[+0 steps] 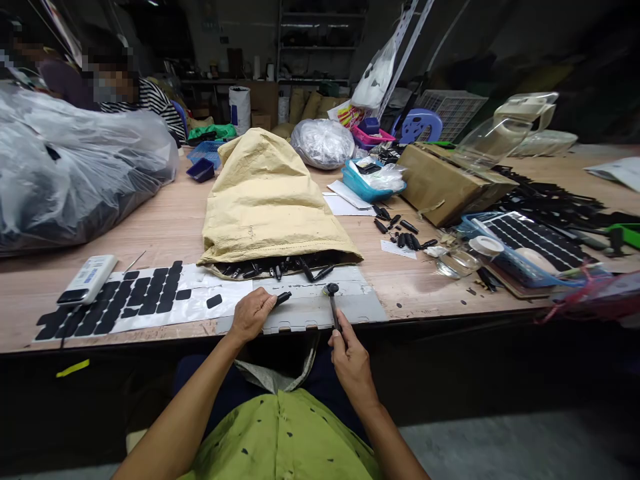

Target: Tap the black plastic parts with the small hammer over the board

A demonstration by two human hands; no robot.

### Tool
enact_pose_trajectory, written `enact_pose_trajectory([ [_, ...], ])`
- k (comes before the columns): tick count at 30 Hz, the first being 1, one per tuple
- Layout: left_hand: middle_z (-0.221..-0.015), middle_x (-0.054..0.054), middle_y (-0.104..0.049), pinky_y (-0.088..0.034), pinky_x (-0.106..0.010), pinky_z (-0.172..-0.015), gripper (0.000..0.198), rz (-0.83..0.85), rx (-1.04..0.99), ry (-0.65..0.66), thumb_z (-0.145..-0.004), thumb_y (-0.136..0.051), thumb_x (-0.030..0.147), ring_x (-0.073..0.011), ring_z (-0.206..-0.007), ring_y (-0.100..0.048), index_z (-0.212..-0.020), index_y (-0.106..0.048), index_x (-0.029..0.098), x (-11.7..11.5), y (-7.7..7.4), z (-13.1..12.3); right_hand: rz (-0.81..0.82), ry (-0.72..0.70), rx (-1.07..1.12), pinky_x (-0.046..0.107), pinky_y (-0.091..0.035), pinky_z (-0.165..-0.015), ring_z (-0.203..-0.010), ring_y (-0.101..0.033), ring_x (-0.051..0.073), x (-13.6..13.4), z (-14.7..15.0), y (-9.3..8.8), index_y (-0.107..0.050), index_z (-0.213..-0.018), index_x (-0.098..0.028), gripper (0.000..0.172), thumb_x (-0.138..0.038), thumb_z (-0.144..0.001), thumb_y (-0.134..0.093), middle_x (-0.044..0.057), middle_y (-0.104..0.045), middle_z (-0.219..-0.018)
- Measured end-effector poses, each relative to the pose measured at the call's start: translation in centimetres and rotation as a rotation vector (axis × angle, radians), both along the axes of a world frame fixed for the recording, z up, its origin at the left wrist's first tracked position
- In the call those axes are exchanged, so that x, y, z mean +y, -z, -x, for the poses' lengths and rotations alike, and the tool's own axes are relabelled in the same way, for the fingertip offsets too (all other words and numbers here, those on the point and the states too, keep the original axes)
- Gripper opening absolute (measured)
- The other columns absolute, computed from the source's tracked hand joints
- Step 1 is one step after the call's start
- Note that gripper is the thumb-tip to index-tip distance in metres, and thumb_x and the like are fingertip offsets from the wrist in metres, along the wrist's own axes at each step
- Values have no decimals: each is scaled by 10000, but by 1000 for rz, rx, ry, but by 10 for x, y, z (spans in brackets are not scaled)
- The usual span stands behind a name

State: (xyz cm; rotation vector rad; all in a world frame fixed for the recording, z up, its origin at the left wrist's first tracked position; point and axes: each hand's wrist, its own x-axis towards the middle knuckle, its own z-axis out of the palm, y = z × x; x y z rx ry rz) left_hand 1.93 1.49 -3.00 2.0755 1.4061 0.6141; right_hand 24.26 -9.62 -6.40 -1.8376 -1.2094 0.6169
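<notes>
by the grey board (359, 305), left hand (251, 315) grips black piece (283, 298) (right hand (351, 360) holds tool (332, 291)).

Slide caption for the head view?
Left hand holds a black part, right hand a round-headed tool, near an open tan sack.

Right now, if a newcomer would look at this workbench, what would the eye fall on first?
Probably the large tan sack in the middle of the table, with black pieces showing at its near, open edge. Next, perhaps, the bulky translucent plastic bag at the left end. Just in front of the sack, the left hand holds a black piece and the right hand a dark tool.
</notes>
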Motion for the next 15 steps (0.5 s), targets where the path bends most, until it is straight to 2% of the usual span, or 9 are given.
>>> enact_pose_trajectory([
  [3, -760, -7, -542, -379, -282, -684, 434, 9, -28, 30, -982, -385, 407, -151, -755, -535, -692, -622, 188, -1, -5, 1, 6, 1, 33, 220, -481, -613, -566, -545, 123, -1, 1, 5, -490, -1445, -145, 583, -409, -931, -411, 2, -623, -672],
  [7, -876, -31, -601, -413, -312, -777, 255, -7, -117, 153, -913, -555, 407, -184, -856, -565, -879, -720, 216, -10, -11, 7, -5, -7, 39, 228, -477, -618, -557, -528, 125, -1, 2, 6, -492, -1444, -144, 579, -406, -934, -410, 4, -620, -677],
  [11, -1018, -54, -599, -398, -386, -868, 143, -129, -31, 286, -841, -676, 367, -228, -954, -544, -891, -739, 248, -29, -5, 12, -36, -25, 52, 226, -468, -603, -541, -517, 125, 0, 2, 5, -496, -1440, -126, 585, -424, -943, -411, 7, -620, -664],
  [15, -1132, -74, -567, -383, -446, -922, 149, -249, 85, 316, -771, -742, 287, -278, -1059, -503, -913, -722, 250, -49, 3, 12, -59, -30, 53, 224, -466, -597, -542, -521, 126, 0, 3, 5, -493, -1441, -114, 588, -434, -956, -400, 15, -625, -662],
])
